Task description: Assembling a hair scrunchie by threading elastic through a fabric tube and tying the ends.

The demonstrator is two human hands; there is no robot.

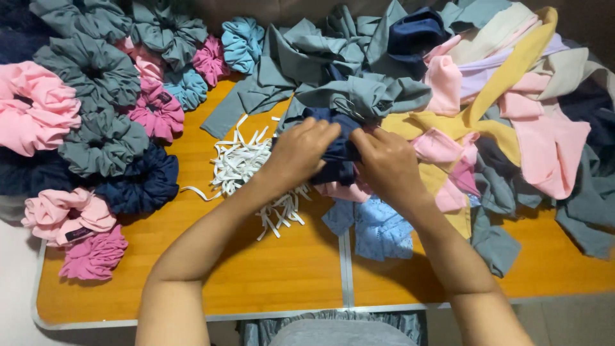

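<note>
My left hand (298,154) and my right hand (384,163) meet over the middle of the table, both gripping a bunched navy blue fabric piece (338,157). The fabric is gathered between my fingers and partly hidden by them. Just left of my left hand lies a heap of short white elastic strips (240,163). Under my right wrist sits a light blue fabric piece (381,227).
Finished scrunchies in pink (35,106), grey-green (96,70), navy (141,182) and magenta (157,109) fill the left side. A heap of loose fabric strips (506,83) in grey, pink, yellow and lilac covers the back right. The wooden folding table (269,275) has a metal rim.
</note>
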